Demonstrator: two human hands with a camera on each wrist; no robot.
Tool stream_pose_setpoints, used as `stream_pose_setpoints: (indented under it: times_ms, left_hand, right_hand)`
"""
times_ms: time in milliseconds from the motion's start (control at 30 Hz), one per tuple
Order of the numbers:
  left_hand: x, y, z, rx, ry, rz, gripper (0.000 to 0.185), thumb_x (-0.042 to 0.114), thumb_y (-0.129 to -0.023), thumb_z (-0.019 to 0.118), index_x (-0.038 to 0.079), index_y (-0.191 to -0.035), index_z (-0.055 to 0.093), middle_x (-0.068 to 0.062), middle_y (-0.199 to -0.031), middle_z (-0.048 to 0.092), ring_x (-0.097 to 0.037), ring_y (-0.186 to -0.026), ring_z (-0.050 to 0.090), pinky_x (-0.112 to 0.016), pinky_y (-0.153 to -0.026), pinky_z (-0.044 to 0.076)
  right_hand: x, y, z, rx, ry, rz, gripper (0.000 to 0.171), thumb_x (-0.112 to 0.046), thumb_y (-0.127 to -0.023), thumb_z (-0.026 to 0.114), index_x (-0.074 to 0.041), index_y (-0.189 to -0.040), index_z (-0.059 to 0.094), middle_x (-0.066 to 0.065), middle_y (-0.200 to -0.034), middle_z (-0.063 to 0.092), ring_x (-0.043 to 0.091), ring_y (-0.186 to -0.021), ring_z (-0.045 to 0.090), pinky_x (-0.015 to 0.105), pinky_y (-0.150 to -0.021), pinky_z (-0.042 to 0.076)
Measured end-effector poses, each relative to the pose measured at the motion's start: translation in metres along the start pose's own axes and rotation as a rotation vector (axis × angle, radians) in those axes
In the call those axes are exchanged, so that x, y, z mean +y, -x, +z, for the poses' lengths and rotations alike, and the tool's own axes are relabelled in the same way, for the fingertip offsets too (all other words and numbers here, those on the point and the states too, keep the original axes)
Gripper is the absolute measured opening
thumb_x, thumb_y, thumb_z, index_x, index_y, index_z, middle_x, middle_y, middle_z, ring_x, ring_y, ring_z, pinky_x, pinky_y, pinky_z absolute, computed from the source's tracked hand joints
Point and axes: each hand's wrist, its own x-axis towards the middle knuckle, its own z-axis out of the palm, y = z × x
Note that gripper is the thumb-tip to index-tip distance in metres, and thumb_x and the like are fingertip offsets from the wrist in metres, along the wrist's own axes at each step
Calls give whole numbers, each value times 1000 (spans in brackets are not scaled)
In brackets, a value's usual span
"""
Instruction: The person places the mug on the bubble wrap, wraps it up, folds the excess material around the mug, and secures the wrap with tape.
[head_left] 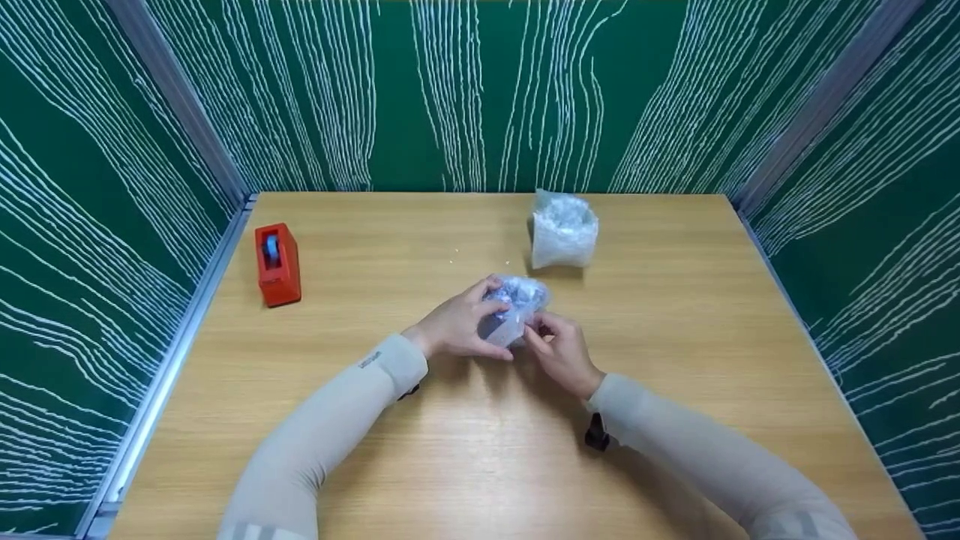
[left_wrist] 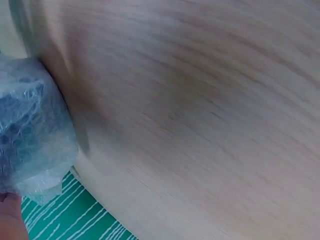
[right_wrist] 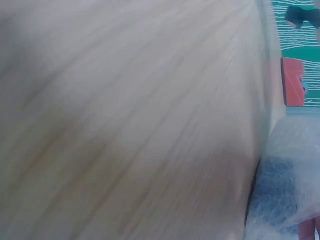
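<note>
A small dark object wrapped in clear bubble wrap (head_left: pixel 512 309) sits at the middle of the wooden table (head_left: pixel 675 315). My left hand (head_left: pixel 466 324) grips its left side with curled fingers. My right hand (head_left: pixel 559 349) pinches the wrap at its right edge. The left wrist view shows the bubble-wrapped bundle (left_wrist: pixel 27 130) close up at the left edge, with a fingertip (left_wrist: pixel 10 217) below it. In the right wrist view the bundle (right_wrist: pixel 287 192) fills the lower right corner.
A second bubble-wrap bundle (head_left: pixel 564 229) stands at the back of the table, right of centre. A red tape dispenser (head_left: pixel 277 264) sits at the left, also seen as a red block (right_wrist: pixel 294 82). Green patterned walls (head_left: pixel 480 90) enclose the table on three sides.
</note>
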Motion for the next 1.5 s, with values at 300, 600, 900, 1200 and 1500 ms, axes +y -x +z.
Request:
stream_pose_setpoints:
  times_ms: [300,600,900,1200,1500]
  left_hand:
    - [-1,0,7,77,16,10,57,38,-100,76,2,-143,68,-25,-167,45,-44,-162,35,-52,-131,36]
    - [-4,2,10,172,148,36,35,27,-105,72,-3,-122,76,-27,-159,54,-44,-159,41,-50,-133,32]
    - [-3,0,12,222,127,14,34,26,-108,68,-5,-121,77,-24,-152,62,-42,-154,49,-49,-130,39]
    - [-3,-6,18,336,289,-72,37,19,-108,66,-5,-136,62,-22,-134,73,-35,-132,68,-46,-120,51]
    - [-2,-11,21,427,435,-69,59,3,-103,68,-7,-155,42,-28,-156,50,-44,-139,62,-46,-121,50]
  right_hand:
    - [-5,-3,1,28,-57,149,7,-1,-98,77,1,-92,76,13,-86,76,10,-79,68,17,-76,57]
    - [-3,-4,-5,20,56,-21,12,-4,-96,81,3,-97,72,16,-97,74,20,-86,69,25,-78,59]
    - [3,-14,-12,4,126,-125,17,-7,-93,86,0,-95,70,24,-126,70,45,-123,63,59,-110,50]
    - [-1,-26,-6,23,-19,49,20,-8,-94,84,-2,-81,70,12,-95,69,22,-96,59,30,-90,47]
    - [-5,-32,-3,24,-37,133,24,-2,-94,82,-3,-76,66,9,-90,62,12,-82,57,23,-77,50]
